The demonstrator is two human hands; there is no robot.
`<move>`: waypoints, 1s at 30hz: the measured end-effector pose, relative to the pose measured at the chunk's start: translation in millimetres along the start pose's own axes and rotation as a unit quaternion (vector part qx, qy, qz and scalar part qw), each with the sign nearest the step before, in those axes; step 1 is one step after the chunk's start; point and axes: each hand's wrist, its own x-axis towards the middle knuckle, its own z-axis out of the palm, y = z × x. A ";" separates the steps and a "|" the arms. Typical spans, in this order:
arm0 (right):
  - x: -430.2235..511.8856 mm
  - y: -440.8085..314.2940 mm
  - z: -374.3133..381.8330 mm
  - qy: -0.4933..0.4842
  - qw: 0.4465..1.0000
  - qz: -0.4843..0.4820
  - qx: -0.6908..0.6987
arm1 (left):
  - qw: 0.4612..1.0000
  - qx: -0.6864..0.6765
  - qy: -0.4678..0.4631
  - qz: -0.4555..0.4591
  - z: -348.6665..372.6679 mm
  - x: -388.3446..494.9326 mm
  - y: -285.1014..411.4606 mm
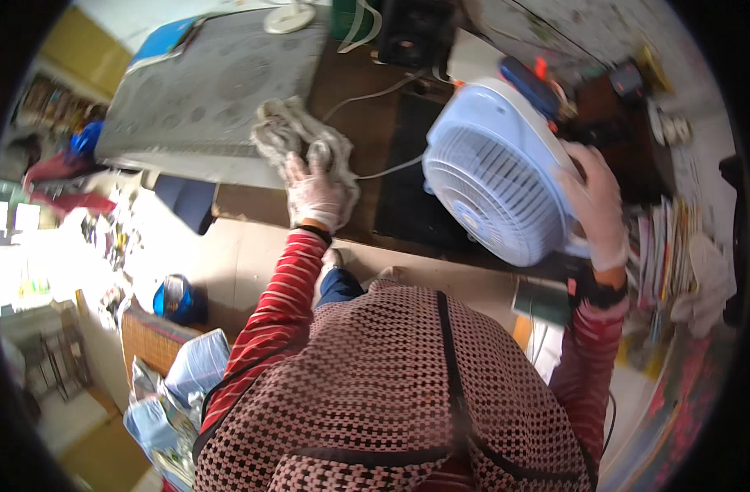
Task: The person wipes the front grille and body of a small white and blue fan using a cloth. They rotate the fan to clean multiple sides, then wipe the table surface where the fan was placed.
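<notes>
My left hand (315, 195), in a clear disposable glove, is pressed onto a crumpled, greyish-white cloth (295, 126) and bunches part of it under the fingers. The cloth lies on the dark brown tabletop (356, 80), against the edge of a grey patterned cover or mat (215, 86). My right hand (590, 197), gloved too, grips the side of a light blue plastic fan (498, 178) with a round slatted grille. The fan is tilted, its grille towards me. A pale cord runs from it leftwards across the table.
At the back stand a black speaker (415, 31) and a white round base (289, 18). A dark blue case (528, 86) is behind the fan. Books and papers (664, 252) are stacked at the right. On the floor at left are a blue bag (179, 299) and a wicker-like chair (150, 344) with bundles.
</notes>
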 end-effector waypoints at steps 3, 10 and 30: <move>-3.4 7.6 -4.2 -0.011 1.000 0.002 0.000 | 0.996 -0.088 -0.029 0.012 10.7 14.1 -14.1; 12.7 27.9 -31.6 -0.161 0.974 0.012 0.158 | 0.999 0.000 -0.030 0.017 25.1 17.8 -31.4; -77.3 77.4 -20.5 -0.122 0.933 0.175 0.291 | 0.754 -0.578 -0.299 0.088 -43.1 -30.0 148.3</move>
